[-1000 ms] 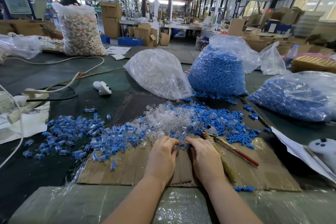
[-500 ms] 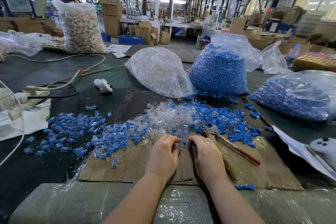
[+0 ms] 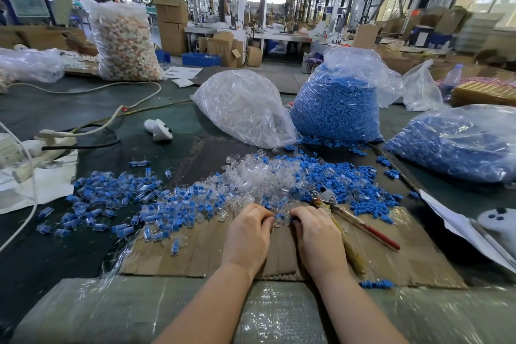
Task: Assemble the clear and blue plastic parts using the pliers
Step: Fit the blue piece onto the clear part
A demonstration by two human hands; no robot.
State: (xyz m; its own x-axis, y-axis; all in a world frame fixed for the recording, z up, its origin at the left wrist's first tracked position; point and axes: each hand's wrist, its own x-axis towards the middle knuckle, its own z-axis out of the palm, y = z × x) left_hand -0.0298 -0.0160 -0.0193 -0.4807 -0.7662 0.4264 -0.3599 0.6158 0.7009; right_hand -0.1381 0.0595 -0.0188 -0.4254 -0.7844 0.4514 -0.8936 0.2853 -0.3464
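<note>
Already, a spread of assembled blue-and-clear pieces point(image 3: 111, 204) lies left on the counter point(image 3: 69, 120). Far more loose clear parts point(image 3: 251, 176) and blue parts point(image 3: 363, 190) remain. The left hand point(image 3: 247, 234) and right hand point(image 3: 318, 237) pinch one small piece point(image 3: 280, 218) between them, pliers point(image 3: 349, 218) lying unused just right.

bright overhead light, blurred warped edges

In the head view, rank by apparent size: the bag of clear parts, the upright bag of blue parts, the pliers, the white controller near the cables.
1-2. bag of clear parts and upright bag of blue parts: look alike, so unranked.
3. pliers, though nearer the camera.
4. white controller, clearly smallest.
</note>
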